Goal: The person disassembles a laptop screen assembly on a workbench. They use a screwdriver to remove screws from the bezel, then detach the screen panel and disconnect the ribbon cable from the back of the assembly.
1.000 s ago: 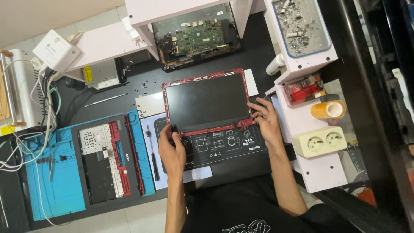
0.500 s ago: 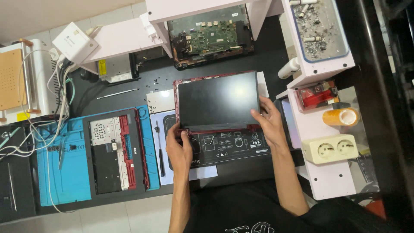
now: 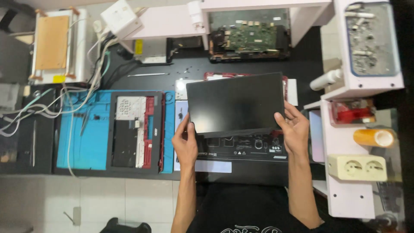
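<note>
black workbench (image 3: 276,64); blue mat (image 3: 86,129) left; pale tiled floor (image 3: 108,198) below

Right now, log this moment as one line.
left hand: grips screen panel left edge | right hand: grips right edge | panel raised over laptop lid | keyboard frame on blue mat

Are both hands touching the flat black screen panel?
Touching. The head view shows the left hand gripping the flat black screen panel at its lower left corner, and the right hand gripping its lower right corner.

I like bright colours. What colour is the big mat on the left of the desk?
The mat is bright blue, seen in the head view, the only one.
</note>
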